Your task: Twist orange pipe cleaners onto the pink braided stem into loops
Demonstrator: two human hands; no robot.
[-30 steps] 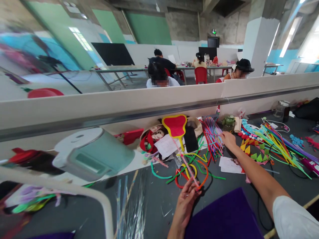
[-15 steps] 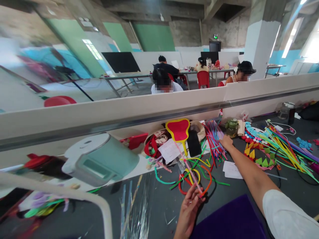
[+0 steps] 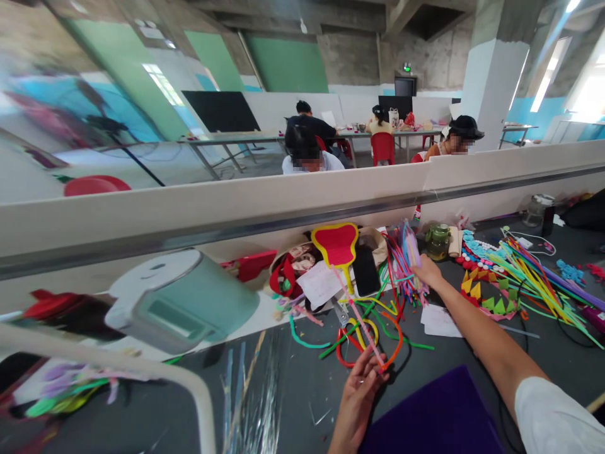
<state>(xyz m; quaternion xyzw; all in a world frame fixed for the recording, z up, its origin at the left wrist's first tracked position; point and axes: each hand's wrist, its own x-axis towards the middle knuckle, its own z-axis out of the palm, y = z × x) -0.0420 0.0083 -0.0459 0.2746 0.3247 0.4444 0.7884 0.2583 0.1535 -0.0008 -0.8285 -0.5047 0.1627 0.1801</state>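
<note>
My left hand (image 3: 358, 397), low in the middle, pinches a pink pipe cleaner (image 3: 363, 325) joined to an orange pipe cleaner (image 3: 397, 347) at its lower end. Farther off, my right hand (image 3: 428, 273) is closed at the side of a bundle of multicoloured pipe cleaners (image 3: 406, 261); its fingertips are partly hidden among the strands. Between the hands lie red and yellow scissors (image 3: 344, 353) and loose green pipe cleaners (image 3: 333, 347). A red and yellow fan-shaped piece (image 3: 335, 244) lies beside a black phone (image 3: 366, 272).
A teal and white bin (image 3: 189, 302) stands left, near a white tube frame (image 3: 203, 391). Clear strips (image 3: 259, 403) lie in front. A dark purple sheet (image 3: 430, 416) sits nearest me. Rightward are a green jar (image 3: 438, 241), a felt crown (image 3: 491, 293) and more pipe cleaners (image 3: 543, 271). A low partition (image 3: 283, 195) runs behind.
My right hand has shifted slightly left against the bundle, whose strands now stand a little more upright. My left hand keeps its pinch. The whole view has moved slightly.
</note>
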